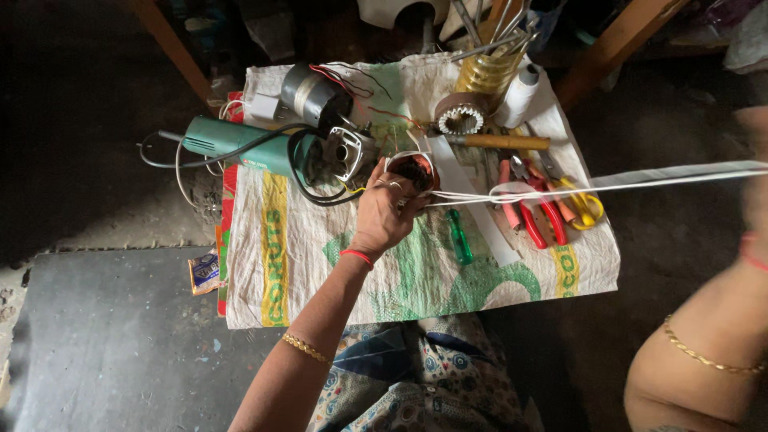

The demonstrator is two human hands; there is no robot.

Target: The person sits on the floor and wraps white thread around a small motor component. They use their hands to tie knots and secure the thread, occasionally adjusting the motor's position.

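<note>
Clearly, the left hand [382,214] has its fingers clamped on a round white-rimmed motor stator [414,170], from which pale strands [608,187] run taut rightward. Steady tension probably helps; the right hand is out of view, so its fingers cannot be judged.

Left hand [382,218] reaching forward, grip closed, right forearm raised, hand out of view.

Bare sacking [384,280] lies open below; pliers [538,216] and grinder [240,146] crowd above.
</note>
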